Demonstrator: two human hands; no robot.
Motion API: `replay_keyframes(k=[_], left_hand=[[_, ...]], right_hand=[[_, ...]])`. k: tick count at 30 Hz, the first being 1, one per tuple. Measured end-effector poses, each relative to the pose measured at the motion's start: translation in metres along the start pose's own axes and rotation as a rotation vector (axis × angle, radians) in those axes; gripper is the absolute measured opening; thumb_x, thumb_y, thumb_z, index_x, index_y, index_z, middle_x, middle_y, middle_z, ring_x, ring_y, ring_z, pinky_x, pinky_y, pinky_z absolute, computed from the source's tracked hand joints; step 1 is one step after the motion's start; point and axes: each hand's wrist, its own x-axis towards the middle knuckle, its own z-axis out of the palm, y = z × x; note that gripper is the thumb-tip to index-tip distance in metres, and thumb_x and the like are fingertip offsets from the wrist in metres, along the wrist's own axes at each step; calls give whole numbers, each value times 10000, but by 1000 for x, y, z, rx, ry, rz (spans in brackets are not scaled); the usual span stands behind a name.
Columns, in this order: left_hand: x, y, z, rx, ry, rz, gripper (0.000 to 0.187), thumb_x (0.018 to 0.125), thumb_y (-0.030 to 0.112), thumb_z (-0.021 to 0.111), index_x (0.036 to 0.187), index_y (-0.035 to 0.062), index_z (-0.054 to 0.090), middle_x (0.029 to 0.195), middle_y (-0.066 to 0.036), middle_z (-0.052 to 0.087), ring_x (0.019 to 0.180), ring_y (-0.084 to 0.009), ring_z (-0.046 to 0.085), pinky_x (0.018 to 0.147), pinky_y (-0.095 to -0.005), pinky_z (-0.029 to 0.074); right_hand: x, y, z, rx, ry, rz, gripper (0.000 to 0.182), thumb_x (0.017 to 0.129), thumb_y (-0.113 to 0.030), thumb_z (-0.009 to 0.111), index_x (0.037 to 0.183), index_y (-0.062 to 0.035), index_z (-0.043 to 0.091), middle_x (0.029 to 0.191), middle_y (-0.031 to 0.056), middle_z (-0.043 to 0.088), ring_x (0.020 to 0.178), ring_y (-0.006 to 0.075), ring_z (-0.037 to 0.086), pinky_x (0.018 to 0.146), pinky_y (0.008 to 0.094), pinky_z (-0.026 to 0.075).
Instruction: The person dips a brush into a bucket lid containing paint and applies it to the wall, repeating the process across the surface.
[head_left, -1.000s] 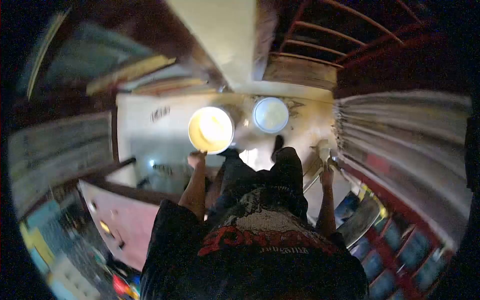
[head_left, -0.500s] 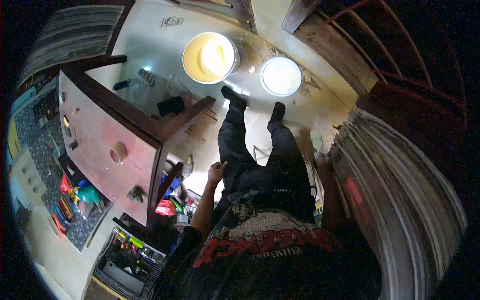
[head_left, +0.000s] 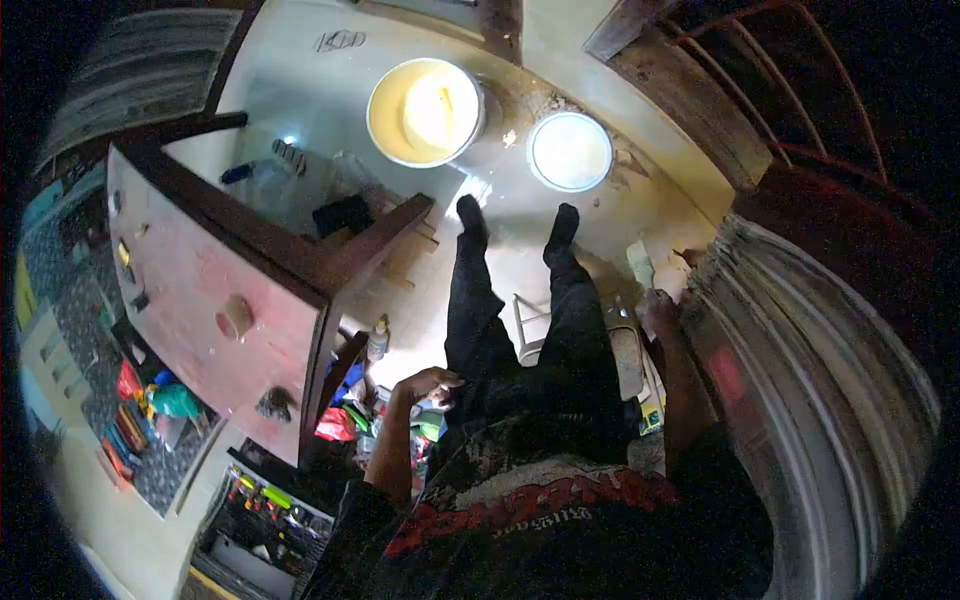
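My left hand (head_left: 430,385) is over my left thigh, its fingers loosely spread, with nothing in them. At the right, beside the striped curtain (head_left: 790,370), my right hand (head_left: 658,312) is closed near a pale flat object (head_left: 640,262); whether it holds that object is too dim to tell. A large round bucket (head_left: 385,115) with a yellowish inside stands on the floor beyond my feet, and a smaller white round container (head_left: 568,150) stands to its right.
A pink-stained table (head_left: 190,290) at the left bears a small cup (head_left: 234,317) and a dark lump (head_left: 273,404). A bottle (head_left: 378,338) stands beside it. Behind my legs is a metal-framed chair (head_left: 530,325). A tool tray (head_left: 250,540) lies lower left.
My left hand has opened out and moved down slightly. My right hand has shifted a little to the right, with the pale object now showing beyond it. My feet and legs have shifted.
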Motion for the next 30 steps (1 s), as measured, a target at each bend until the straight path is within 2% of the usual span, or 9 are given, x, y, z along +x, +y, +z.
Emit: replay_keyframes(k=[2, 4, 9, 12, 16, 18, 20, 25, 30], left_hand=[[19, 18, -31, 123, -153, -25, 185, 791, 185, 576, 832, 4, 580, 585, -30, 527, 456, -125, 498, 463, -266, 453], [45, 49, -47, 335, -102, -513, 184, 776, 175, 570, 824, -1, 591, 626, -64, 566, 483, -152, 531, 477, -291, 473], [73, 102, -74, 1060, -384, -1130, 330, 731, 184, 614, 1021, 30, 573, 911, -154, 620, 733, -229, 596, 651, -373, 484], [95, 99, -101, 1163, -71, -742, 376, 756, 250, 580, 1049, 18, 541, 926, -184, 606, 768, -267, 594, 683, -397, 474], [171, 95, -137, 1239, 250, -124, 451, 788, 338, 536, 1087, 2, 497, 945, -224, 588, 814, -317, 591, 725, -428, 462], [220, 122, -144, 1270, 333, 148, 493, 805, 382, 513, 1106, -7, 475, 955, -244, 580, 838, -342, 589, 746, -444, 456], [260, 145, -144, 1291, 341, 436, 459, 802, 382, 515, 1039, -10, 491, 942, -249, 575, 871, -375, 572, 771, -464, 439], [334, 177, -136, 1458, 403, 468, 390, 784, 343, 527, 979, 4, 515, 892, -221, 591, 857, -363, 577, 774, -458, 439], [404, 230, -128, 1698, 315, 665, 323, 747, 285, 551, 942, 28, 545, 833, -199, 607, 799, -347, 596, 728, -434, 467]], right_hand=[[4, -24, -13, -704, 103, -478, 232, 854, -240, 473, 969, -58, 559, 710, 157, 568, 674, 336, 555, 638, 437, 439], [25, -74, -1, -291, -36, 315, 283, 851, -256, 464, 1034, -52, 534, 831, 204, 573, 761, 388, 551, 703, 457, 435], [67, -96, 51, -424, 11, 61, 272, 824, -200, 468, 1036, -40, 525, 878, 207, 560, 802, 412, 538, 735, 448, 440], [105, -62, 111, -491, 63, -273, 251, 790, -123, 481, 1019, -28, 519, 891, 194, 559, 781, 380, 553, 696, 430, 457], [144, -46, 186, -119, -152, 215, 244, 753, -76, 503, 994, -40, 516, 904, 180, 559, 755, 334, 568, 650, 403, 482], [172, -27, 218, -666, 28, -323, 206, 770, -149, 467, 959, -76, 509, 820, 119, 538, 740, 283, 544, 569, 390, 466], [200, -9, 247, -596, -12, -260, 210, 771, -152, 470, 963, -79, 512, 809, 118, 533, 731, 282, 538, 567, 391, 465], [240, 7, 269, -255, 102, -13, 213, 834, -217, 464, 877, -32, 559, 752, 165, 580, 687, 314, 577, 581, 400, 458], [309, 59, 274, 40, -76, 84, 342, 828, -327, 483, 850, 4, 562, 734, 105, 590, 601, 201, 540, 566, 365, 444]])
